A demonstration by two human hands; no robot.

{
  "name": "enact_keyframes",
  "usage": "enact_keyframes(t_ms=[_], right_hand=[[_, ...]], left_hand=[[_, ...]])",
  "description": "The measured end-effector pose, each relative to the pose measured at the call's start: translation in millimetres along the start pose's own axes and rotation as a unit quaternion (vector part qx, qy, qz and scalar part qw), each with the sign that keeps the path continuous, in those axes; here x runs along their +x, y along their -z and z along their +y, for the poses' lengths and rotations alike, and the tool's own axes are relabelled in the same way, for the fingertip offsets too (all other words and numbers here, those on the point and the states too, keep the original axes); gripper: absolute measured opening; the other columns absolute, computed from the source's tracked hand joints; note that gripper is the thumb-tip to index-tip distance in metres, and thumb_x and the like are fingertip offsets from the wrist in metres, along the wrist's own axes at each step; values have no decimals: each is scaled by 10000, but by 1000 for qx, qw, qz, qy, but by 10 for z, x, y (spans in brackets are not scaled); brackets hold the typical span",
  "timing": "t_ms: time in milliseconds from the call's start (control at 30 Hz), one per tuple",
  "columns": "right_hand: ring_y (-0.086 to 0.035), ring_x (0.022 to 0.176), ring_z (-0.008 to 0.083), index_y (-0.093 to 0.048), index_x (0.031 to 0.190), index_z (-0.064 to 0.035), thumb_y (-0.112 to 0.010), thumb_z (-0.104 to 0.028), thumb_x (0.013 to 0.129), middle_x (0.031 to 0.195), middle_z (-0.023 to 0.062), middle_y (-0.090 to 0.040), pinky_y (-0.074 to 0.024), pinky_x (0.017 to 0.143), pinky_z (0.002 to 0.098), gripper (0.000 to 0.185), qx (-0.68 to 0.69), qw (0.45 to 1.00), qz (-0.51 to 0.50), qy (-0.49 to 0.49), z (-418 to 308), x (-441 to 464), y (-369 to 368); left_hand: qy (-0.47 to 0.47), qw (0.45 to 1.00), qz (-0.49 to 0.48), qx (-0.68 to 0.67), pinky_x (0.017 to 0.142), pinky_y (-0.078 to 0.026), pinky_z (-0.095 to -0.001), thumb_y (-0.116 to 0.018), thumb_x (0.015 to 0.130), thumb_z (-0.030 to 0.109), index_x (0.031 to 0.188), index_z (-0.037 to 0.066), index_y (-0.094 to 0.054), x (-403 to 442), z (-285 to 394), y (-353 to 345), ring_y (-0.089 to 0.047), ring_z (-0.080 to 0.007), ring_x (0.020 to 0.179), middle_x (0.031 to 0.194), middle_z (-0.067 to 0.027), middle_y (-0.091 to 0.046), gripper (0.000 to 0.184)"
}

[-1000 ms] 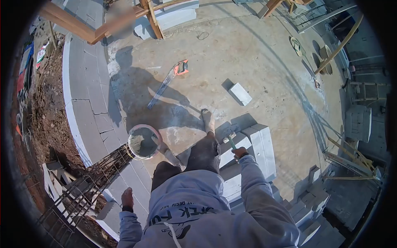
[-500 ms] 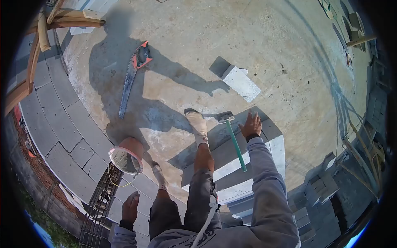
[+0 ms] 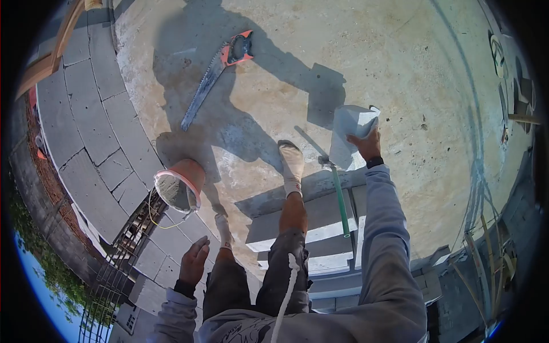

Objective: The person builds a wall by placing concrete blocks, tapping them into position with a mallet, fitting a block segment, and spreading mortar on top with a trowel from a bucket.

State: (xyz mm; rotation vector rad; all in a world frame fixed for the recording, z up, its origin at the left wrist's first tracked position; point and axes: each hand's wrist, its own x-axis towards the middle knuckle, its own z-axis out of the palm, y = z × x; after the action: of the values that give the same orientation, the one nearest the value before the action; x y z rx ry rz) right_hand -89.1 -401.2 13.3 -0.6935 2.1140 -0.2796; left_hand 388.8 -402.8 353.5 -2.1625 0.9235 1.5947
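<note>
Fingers of R hand gripping pale block over conc. floor, nr green-handled hammer; L hand w/ fingers slightly bent, close together, nr bucket of grey mix.

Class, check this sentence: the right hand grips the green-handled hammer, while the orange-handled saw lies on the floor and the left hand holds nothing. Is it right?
Not quite: in the head view, the right hand grips a pale block, not the hammer. The saw does lie on the floor and the left hand holds nothing.
</note>
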Motion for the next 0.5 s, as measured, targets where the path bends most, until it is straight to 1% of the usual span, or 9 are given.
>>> enact_keyframes(t_ms=[33,67,100,133,233,333,367,467,500], right_hand=[[-481,1152,308,-181,1436,-36,-773,-284,656,1258,221,-454,-420,941,392,1011,136,987,-75,-27,-136,-161,88],[-504,1130,276,-226,1412,-8,-758,-264,672,1233,193,-485,-436,924,357,947,266,950,-154,-56,-380,-428,199],[-513,1123,259,-260,1384,7,-735,-236,691,1222,167,-501,-433,931,351,875,350,916,-188,-62,-642,-718,280],[-523,1117,242,-293,1357,22,-712,-208,710,1211,140,-516,-430,937,345,804,430,873,-222,-68,-880,-1017,339],[-541,1095,234,-335,1339,5,-680,-158,721,1219,122,-518,-432,935,353,726,568,746,-344,-46,-1371,-1740,270],[-535,1105,234,-342,1343,-3,-659,-140,727,1218,113,-520,-435,928,361,706,539,696,-474,-28,-2138,-2531,355],[-533,1104,232,-343,1344,-5,-670,-144,711,1214,109,-520,-433,929,360,726,513,694,-505,-14,-2374,-2753,349],[-515,1121,228,-338,1351,-10,-688,-149,679,1223,104,-509,-419,944,361,771,422,682,-593,71,-3148,-3495,291],[-488,1147,231,-324,1360,-10,-693,-149,657,1247,109,-486,-393,971,364,806,385,695,-601,92,-3382,-3746,262]], left_hand=[[-23,999,-5,-22,997,-390,-328,-504,938,258,1305,-49,-441,-18,-80,-33,-506,-261,1201,1269,-220,-530,483],[-44,998,-10,-44,1002,-385,-332,-512,936,262,1325,-48,-415,-76,-155,-67,-499,-266,1209,1288,-226,-512,507],[-69,996,-11,-62,1011,-376,-338,-523,930,280,1337,-46,-397,-152,-102,-109,-485,-277,1223,1307,-231,-491,536],[-96,992,-11,-79,1020,-366,-343,-534,925,298,1350,-44,-380,-226,-16,-153,-470,-288,1237,1326,-236,-471,567],[-172,983,11,-64,1056,-316,-357,-585,862,446,1393,-44,-295,-489,205,-122,-392,-327,1298,1365,-265,-412,779],[-230,963,-9,-142,1086,-260,-377,-634,780,547,1435,-39,-163,-891,339,116,-301,-348,1346,1418,-280,-318,997],[-256,954,-13,-155,1095,-241,-383,-653,754,563,1445,-37,-119,-1028,360,229,-273,-353,1357,1433,-282,-286,1059],[-342,924,49,-161,1111,-202,-392,-712,695,558,1450,-34,-62,-1478,152,606,-240,-360,1364,1442,-280,-247,1159],[-372,907,84,-177,1115,-193,-395,-729,678,554,1450,-34,-52,-1619,17,695,-236,-361,1364,1442,-279,-243,1184]])
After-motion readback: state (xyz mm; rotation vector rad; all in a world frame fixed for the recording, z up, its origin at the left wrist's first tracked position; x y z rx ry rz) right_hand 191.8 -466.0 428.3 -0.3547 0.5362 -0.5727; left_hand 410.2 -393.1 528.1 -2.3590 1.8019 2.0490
